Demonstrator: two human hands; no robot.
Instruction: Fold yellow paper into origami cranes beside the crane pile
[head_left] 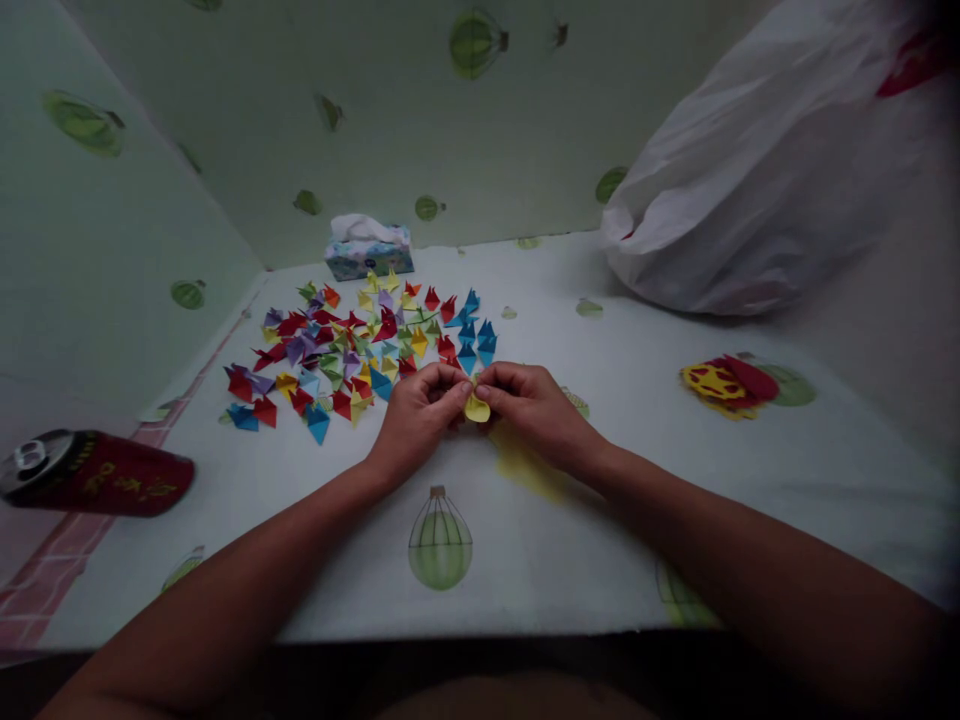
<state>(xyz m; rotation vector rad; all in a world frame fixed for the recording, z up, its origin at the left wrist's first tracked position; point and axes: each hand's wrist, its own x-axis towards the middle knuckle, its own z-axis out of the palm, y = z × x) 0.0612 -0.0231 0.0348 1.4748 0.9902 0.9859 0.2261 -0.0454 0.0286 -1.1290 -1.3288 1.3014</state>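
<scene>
left hand [417, 408] and right hand [534, 405] are pinching a small yellow paper piece [477, 408] between their fingertips, midway between both, just near of the pile of folded paper pieces [360, 345].

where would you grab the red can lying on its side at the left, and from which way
Grip the red can across the middle of its round body, coming down from above. It lies flat on the table, its length running left to right, lid end at the left, with nothing crowding its sides.
</scene>
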